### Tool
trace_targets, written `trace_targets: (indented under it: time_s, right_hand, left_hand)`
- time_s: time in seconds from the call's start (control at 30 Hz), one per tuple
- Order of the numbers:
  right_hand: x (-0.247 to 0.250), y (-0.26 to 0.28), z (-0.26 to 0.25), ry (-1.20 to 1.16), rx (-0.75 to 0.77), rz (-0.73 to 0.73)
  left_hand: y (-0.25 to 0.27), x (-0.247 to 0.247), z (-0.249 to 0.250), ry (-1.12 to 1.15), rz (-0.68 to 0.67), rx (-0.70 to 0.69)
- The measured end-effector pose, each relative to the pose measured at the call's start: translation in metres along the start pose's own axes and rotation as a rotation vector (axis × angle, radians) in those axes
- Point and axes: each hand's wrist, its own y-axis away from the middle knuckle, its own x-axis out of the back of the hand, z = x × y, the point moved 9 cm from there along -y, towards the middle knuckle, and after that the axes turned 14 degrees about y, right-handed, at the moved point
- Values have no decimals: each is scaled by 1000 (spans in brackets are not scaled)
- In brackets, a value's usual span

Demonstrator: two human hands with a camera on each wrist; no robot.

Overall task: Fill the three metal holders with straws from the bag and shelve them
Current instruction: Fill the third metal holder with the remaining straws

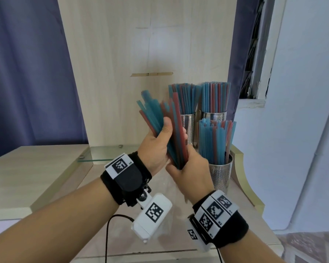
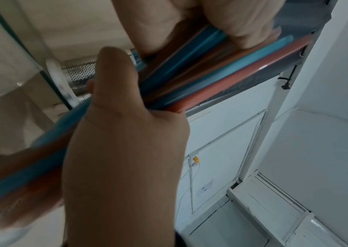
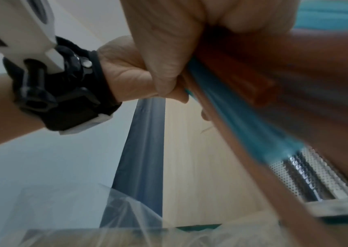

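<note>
Head view: from above and behind both forearms, facing forward and down at a wooden counter [image 1: 36, 168] and back panel [image 1: 141, 44]; hands mid-frame, three holders [image 1: 219, 173] just beyond on the right.

Left wrist view: very near, along the back of the left hand [image 2: 122, 150], tilted steeply, facing white wall panels; straws [image 2: 189, 83] fill the centre, blurred.

Right wrist view: very near, from below the right hand [image 3: 168, 50], looking up past the panel and curtain [image 3: 143, 150]; clear bag [image 3: 115, 217] at bottom edge.

Shared by all three: the straws, both hands, a perforated holder.
</note>
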Motion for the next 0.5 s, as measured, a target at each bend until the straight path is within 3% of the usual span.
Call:
trace_targets:
  time_s: [0.07, 0.13, 0.2, 0.27, 0.37, 0.5]
  right_hand:
    - [-3, 6, -1, 69, -36, -35]
    - [-4, 11, -2, 122, -62, -43]
    - [-6, 17, -1, 159, -85, -52]
    - [-8, 22, -2, 190, -96, -70]
    - [-13, 30, -5, 123, -86, -99]
    - [-19, 37, -1, -108, -84, -127]
  left_hand:
    - [0, -3, 10, -61, -65, -10]
    - [-1, -4, 32, -212, -73, -162]
    - [-1, -1, 55, -363, 6, -338]
    - [-4, 2, 67, -433, 88, -426]
    - [-7, -5, 64, -393, 39, -412]
    - [-10, -25, 44, -281, -165, -202]
